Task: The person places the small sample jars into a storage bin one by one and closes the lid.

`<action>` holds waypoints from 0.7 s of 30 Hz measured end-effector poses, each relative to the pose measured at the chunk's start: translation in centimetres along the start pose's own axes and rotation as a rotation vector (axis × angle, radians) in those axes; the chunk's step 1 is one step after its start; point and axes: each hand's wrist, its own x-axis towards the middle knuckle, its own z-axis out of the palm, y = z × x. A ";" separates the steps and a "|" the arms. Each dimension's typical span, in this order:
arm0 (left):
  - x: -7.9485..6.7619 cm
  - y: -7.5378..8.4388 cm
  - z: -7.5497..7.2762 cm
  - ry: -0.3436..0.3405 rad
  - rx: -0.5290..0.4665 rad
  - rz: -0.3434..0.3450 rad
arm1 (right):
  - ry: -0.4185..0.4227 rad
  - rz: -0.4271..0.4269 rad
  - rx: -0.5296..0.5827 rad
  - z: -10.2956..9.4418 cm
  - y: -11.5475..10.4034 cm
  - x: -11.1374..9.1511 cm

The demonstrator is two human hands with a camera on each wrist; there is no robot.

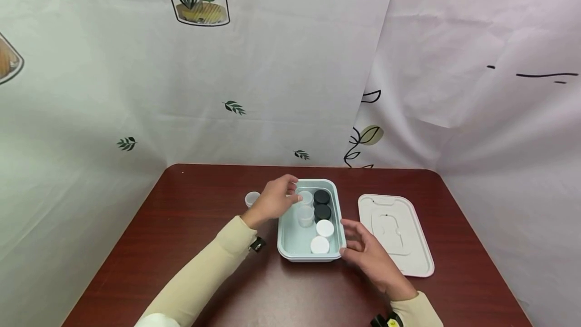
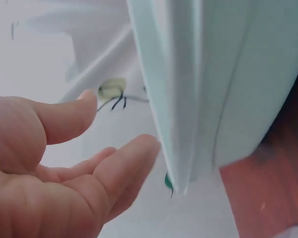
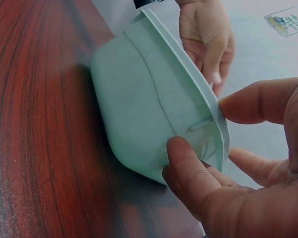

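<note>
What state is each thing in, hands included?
Tub: upright on the table, uncovered
White lid: off, flat on the table
Two black pieces: inside the tub
Two white pieces: inside the tub
Two clear cups: inside the tub
Third clear cup: outside the tub
Left hand: over the tub, holding nothing visible
Right hand: gripping the tub's side

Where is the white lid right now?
In the head view, the white lid lies on the reddish-brown table, to the right of the pale green tub and close beside the right hand.
</note>
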 end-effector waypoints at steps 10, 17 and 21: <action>-0.4 -4.1 -4.1 0.163 -0.222 -0.021 | 0.004 -0.001 -0.007 -0.1 0.1 0.0; -1.1 -8.5 -5.3 0.204 -0.325 -0.069 | 0.001 0.002 0.001 -0.2 0.2 0.0; -1.5 -10.5 -5.6 0.223 -0.385 -0.096 | -0.002 0.003 -0.001 -0.2 0.1 0.1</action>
